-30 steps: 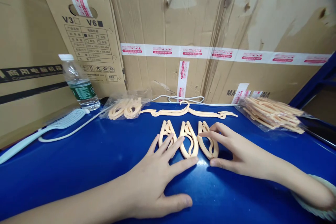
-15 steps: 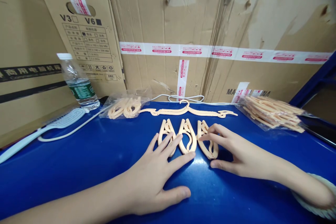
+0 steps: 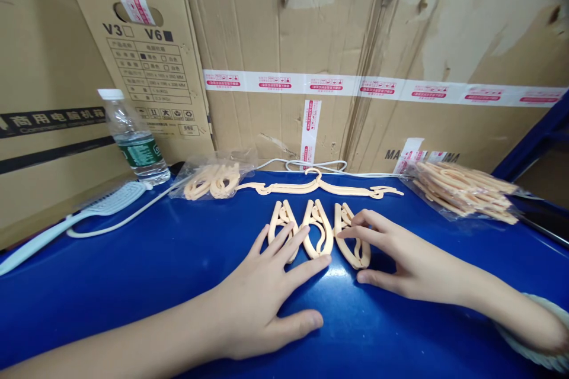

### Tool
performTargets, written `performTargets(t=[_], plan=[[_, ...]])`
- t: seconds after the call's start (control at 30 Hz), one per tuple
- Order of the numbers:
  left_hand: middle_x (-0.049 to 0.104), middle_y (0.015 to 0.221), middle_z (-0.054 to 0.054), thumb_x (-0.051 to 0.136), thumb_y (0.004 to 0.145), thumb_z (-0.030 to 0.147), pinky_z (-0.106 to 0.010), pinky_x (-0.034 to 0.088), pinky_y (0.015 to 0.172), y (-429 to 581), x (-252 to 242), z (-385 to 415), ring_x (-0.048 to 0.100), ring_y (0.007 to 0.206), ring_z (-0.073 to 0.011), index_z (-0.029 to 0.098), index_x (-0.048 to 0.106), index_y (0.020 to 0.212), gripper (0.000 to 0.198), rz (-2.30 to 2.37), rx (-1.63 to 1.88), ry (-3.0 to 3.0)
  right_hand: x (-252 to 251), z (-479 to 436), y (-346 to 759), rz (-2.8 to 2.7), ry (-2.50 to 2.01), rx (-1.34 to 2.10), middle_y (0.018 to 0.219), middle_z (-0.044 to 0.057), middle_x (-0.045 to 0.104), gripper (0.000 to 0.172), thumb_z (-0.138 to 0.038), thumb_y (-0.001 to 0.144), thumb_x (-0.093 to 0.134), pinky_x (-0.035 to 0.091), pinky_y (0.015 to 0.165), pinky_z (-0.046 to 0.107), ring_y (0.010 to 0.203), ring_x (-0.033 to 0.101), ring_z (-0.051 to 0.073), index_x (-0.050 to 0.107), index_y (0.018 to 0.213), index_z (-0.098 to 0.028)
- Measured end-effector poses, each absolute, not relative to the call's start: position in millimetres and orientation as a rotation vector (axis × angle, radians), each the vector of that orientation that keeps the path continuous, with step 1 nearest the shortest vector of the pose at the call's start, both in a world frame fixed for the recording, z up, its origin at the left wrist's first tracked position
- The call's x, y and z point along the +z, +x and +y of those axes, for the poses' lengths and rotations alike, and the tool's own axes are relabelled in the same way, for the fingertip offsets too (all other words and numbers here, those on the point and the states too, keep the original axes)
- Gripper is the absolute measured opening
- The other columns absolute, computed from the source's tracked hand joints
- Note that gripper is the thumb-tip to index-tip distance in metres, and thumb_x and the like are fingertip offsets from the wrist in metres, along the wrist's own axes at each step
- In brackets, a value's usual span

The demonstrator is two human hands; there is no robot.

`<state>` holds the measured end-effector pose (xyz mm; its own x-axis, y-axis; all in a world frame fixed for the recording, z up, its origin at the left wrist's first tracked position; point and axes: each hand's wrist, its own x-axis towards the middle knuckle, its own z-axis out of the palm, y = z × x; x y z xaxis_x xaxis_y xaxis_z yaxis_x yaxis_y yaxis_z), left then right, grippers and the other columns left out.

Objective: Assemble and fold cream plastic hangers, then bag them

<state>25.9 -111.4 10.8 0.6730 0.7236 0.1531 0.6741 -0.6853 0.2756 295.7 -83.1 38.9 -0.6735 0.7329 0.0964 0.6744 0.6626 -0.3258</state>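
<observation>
Three folded peach plastic hangers lie side by side on the blue table [image 3: 133,272]: a left one [image 3: 279,220], a middle one [image 3: 320,231] and a right one [image 3: 351,243]. My left hand [image 3: 267,290] lies flat with fingers spread, its fingertips resting on the left and middle hangers. My right hand [image 3: 400,260] is open too, fingers stretched over the right hanger, thumb on the table. Behind them an unfolded peach hanger [image 3: 317,188] lies flat across the table.
A clear bag of folded hangers [image 3: 213,180] sits at the back left, a bigger bag of hangers [image 3: 462,192] at the back right. A water bottle [image 3: 133,142], a pale hairbrush [image 3: 75,219] and a white cable [image 3: 315,164] lie near cardboard boxes [image 3: 284,41] walling the back.
Both hands have stayed on the three folded hangers; my left hand has drawn slightly back toward me. The hangers have barely shifted.
</observation>
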Motion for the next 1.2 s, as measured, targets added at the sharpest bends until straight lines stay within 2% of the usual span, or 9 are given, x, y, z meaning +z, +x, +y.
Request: performTargets(t=[0.2, 0.5, 0.7, 0.93, 1.07, 1.2], plan=[[0.027, 0.157, -0.007, 0.056, 0.086, 0.058, -0.066, 0.012, 0.113, 25.3, 9.0, -111.1, 0.02, 0.144, -0.0402, 0.04, 0.038, 0.144, 0.064, 1.115, 0.42, 2.668, 39.2, -83.4, 295.4, -2.647, -1.121, 0.41, 0.122, 0.011, 0.05, 0.053, -0.038, 0.087, 0.062, 0.045, 0.098, 0.041, 0.112, 0.051, 0.026, 0.049, 0.136, -0.024], [0.027, 0.157, -0.008, 0.057, 0.086, 0.056, -0.067, 0.015, 0.112, 25.6, 13.1, -110.7, 0.019, 0.144, -0.0396, 0.041, 0.034, 0.145, 0.065, 1.149, 0.324, 2.712, 37.6, -83.9, 294.7, -2.64, -1.135, 0.42, 0.122, 0.011, 0.049, 0.05, -0.038, 0.089, 0.059, 0.046, 0.098, 0.038, 0.114, 0.052, 0.024, 0.049, 0.135, -0.023], [0.02, 0.158, -0.012, 0.048, 0.091, 0.058, -0.072, 0.014, 0.109, 20.7, 23.0, -105.4, 0.012, 0.144, -0.0413, 0.038, 0.028, 0.149, 0.065, 1.015, 0.183, 2.68, 35.8, -83.5, 295.1, -2.626, -1.139, 0.433, 0.122, 0.01, 0.049, 0.048, -0.037, 0.089, 0.058, 0.048, 0.098, 0.037, 0.112, 0.053, 0.023, 0.049, 0.135, -0.025], [0.025, 0.157, -0.01, 0.058, 0.086, 0.055, -0.07, 0.015, 0.11, 23.1, 17.0, -107.2, 0.017, 0.144, -0.0404, 0.04, 0.035, 0.146, 0.065, 1.112, 0.296, 2.7, 33.9, -82.6, 295.8, -2.61, -1.129, 0.436, 0.123, 0.01, 0.049, 0.048, -0.037, 0.09, 0.057, 0.049, 0.098, 0.037, 0.112, 0.054, 0.023, 0.049, 0.136, -0.026], [0.021, 0.158, -0.011, 0.05, 0.09, 0.057, -0.071, 0.015, 0.109, 21.5, 19.5, -106.0, 0.014, 0.144, -0.0409, 0.039, 0.029, 0.148, 0.064, 1.017, 0.207, 2.689, 33.5, -81.6, 295.6, -2.607, -1.113, 0.411, 0.122, 0.009, 0.05, 0.047, -0.037, 0.09, 0.057, 0.049, 0.097, 0.037, 0.112, 0.055, 0.023, 0.05, 0.136, -0.027], [0.021, 0.158, -0.009, 0.053, 0.089, 0.055, -0.071, 0.014, 0.109, 20.2, 20.8, -104.6, 0.014, 0.144, -0.0411, 0.041, 0.031, 0.147, 0.064, 1.034, 0.261, 2.663, 32.7, -81.1, 295.7, -2.598, -1.108, 0.426, 0.122, 0.009, 0.051, 0.046, -0.036, 0.091, 0.056, 0.051, 0.096, 0.037, 0.11, 0.056, 0.023, 0.05, 0.136, -0.028]])
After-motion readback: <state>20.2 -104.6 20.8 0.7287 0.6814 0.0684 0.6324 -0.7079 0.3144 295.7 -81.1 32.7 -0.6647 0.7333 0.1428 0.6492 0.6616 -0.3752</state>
